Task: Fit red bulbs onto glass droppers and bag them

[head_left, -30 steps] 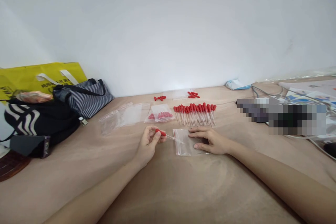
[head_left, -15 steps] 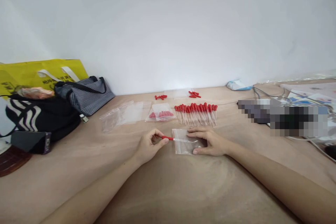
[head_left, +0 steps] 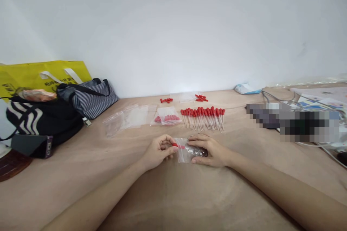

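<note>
In my left hand [head_left: 159, 151], the thumb and fingers pinch the red bulb of a glass dropper [head_left: 180, 147], at the mouth of a small clear zip bag [head_left: 184, 156]. Most of the dropper lies inside the bag. My right hand [head_left: 208, 149] rests over the bag's far end, fingers and thumb on its two sides, holding it on the table. Behind the hands lies a row of several red-bulbed droppers [head_left: 203, 115]. To its left sits a zip bag with red bulbs in it [head_left: 166, 116].
Flat clear bags [head_left: 132, 117] lie at the left. Loose red bulbs [head_left: 166, 100] and glass tubes [head_left: 187, 96] are near the wall. A striped bag [head_left: 89, 97] and a black bag [head_left: 48, 122] stand far left. A tissue pack [head_left: 246, 88] and cables [head_left: 271, 97] are on the right.
The dropper has slid rightward into the bag, so its red bulb is now mostly inside. My left hand has moved right to the bag's mouth; my right hand has shifted slightly left.
</note>
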The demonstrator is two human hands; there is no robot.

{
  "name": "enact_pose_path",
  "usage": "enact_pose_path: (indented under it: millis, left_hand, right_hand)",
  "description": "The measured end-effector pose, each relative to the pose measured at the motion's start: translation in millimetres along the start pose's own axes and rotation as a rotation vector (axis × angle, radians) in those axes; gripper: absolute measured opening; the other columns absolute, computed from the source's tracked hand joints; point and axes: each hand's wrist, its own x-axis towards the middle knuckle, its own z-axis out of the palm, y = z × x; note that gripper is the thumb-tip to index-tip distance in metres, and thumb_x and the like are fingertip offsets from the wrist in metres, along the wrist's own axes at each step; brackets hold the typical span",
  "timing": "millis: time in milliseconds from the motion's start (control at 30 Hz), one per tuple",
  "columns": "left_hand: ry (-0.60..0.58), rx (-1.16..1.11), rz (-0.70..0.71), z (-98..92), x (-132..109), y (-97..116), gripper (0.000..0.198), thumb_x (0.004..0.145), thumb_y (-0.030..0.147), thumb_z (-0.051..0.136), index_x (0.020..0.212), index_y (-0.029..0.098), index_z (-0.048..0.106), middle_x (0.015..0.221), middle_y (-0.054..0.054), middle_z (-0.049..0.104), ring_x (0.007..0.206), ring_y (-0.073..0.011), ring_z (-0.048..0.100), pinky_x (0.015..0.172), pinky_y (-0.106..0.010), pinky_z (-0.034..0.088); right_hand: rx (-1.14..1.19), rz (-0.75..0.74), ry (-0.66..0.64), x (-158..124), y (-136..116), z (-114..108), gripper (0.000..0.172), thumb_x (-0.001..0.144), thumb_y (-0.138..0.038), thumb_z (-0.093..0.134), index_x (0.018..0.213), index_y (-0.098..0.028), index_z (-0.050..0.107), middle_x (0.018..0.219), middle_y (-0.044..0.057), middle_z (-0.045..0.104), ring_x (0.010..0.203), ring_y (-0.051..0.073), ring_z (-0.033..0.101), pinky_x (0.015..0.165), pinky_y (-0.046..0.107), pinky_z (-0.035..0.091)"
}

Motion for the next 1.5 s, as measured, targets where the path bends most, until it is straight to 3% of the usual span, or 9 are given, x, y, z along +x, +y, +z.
enact_pose_path:
  millis: [200, 400, 567, 700, 833, 1067, 1167, 1300, 1500]
  left_hand:
    - [-0.065, 0.022, 0.102, -0.9, -2, 0, 0.022, 0.066, 0.032, 0.065, 0.069, 0.016, 0.05, 0.076, -0.003, 0.062, 0.073, -0.0148, 0.061, 0.068, -0.028, 0.048]
    - [-0.123, 0.163, 0.179, -13.4, 8, -5, 0.017, 0.064, 0.03, 0.066, 0.064, 0.014, 0.06, 0.071, -0.003, 0.06, 0.066, -0.0141, 0.057, 0.066, -0.027, 0.047]
    - [-0.217, 0.243, 0.259, -17.5, 8, -2, 0.015, 0.071, 0.03, 0.06, 0.073, 0.016, 0.066, 0.082, -0.007, 0.062, 0.078, -0.0173, 0.058, 0.072, -0.029, 0.047]
    - [-0.151, 0.321, 0.297, -15.3, 9, -7, 0.014, 0.067, 0.03, 0.064, 0.066, 0.016, 0.065, 0.087, -0.007, 0.06, 0.079, -0.017, 0.058, 0.074, -0.029, 0.046]
    - [-0.033, 0.412, 0.302, -7.5, 12, -9, 0.021, 0.062, 0.029, 0.067, 0.052, 0.014, 0.056, 0.07, -0.002, 0.056, 0.066, -0.0135, 0.053, 0.064, -0.025, 0.043]
    - [0.047, 0.234, 0.134, -28.9, 19, 1, 0.018, 0.06, 0.026, 0.064, 0.069, 0.015, 0.054, 0.065, 0.0, 0.055, 0.059, -0.0113, 0.052, 0.057, -0.023, 0.042]
    - [0.143, 0.326, 0.213, -30.2, 39, 12, 0.011, 0.064, 0.025, 0.059, 0.067, 0.015, 0.055, 0.066, 0.0, 0.057, 0.059, -0.0118, 0.052, 0.058, -0.023, 0.041]
    - [0.163, 0.621, 0.279, -9.6, 91, 27, 0.009, 0.066, 0.024, 0.058, 0.064, 0.016, 0.062, 0.066, -0.003, 0.061, 0.063, -0.0155, 0.053, 0.063, -0.026, 0.04]
    - [0.215, 0.593, 0.218, 9.2, 176, 30, 0.012, 0.065, 0.025, 0.062, 0.066, 0.014, 0.064, 0.07, -0.005, 0.065, 0.072, -0.0183, 0.056, 0.071, -0.027, 0.04]
  right_hand:
    - [0.021, 0.024, -0.034, -3, -1, -5, 0.062, 0.069, -0.053, 0.057, 0.12, -0.02, 0.049, 0.122, 0.012, 0.049, 0.112, 0.025, 0.044, 0.093, 0.042, 0.036]
    - [0.088, 0.048, -0.084, -14, 8, -21, 0.069, 0.065, -0.052, 0.062, 0.123, -0.02, 0.046, 0.124, 0.011, 0.047, 0.114, 0.025, 0.044, 0.095, 0.042, 0.035]
    - [0.098, 0.062, -0.079, -16, 9, -24, 0.068, 0.063, -0.053, 0.063, 0.121, -0.019, 0.048, 0.124, 0.012, 0.047, 0.114, 0.025, 0.044, 0.096, 0.042, 0.035]
    - [0.089, 0.054, -0.07, -16, 10, -21, 0.067, 0.063, -0.053, 0.063, 0.12, -0.02, 0.049, 0.123, 0.012, 0.048, 0.113, 0.025, 0.044, 0.095, 0.042, 0.035]
    - [0.079, 0.045, -0.048, -16, 12, -19, 0.065, 0.063, -0.052, 0.064, 0.118, -0.021, 0.05, 0.123, 0.012, 0.048, 0.113, 0.025, 0.044, 0.095, 0.042, 0.035]
    - [0.08, 0.05, -0.035, -16, 12, -17, 0.064, 0.064, -0.052, 0.063, 0.119, -0.02, 0.05, 0.123, 0.013, 0.048, 0.113, 0.025, 0.045, 0.095, 0.044, 0.035]
    - [0.081, 0.042, -0.033, -15, 12, -17, 0.063, 0.064, -0.052, 0.063, 0.118, -0.02, 0.051, 0.122, 0.013, 0.049, 0.112, 0.025, 0.045, 0.094, 0.043, 0.036]
    - [0.067, 0.033, -0.042, -14, 13, -18, 0.063, 0.065, -0.052, 0.062, 0.117, -0.019, 0.052, 0.121, 0.013, 0.05, 0.111, 0.025, 0.046, 0.094, 0.043, 0.036]
    - [0.059, 0.035, -0.035, -14, 13, -17, 0.062, 0.065, -0.053, 0.062, 0.116, -0.02, 0.053, 0.12, 0.013, 0.05, 0.111, 0.025, 0.046, 0.092, 0.043, 0.037]
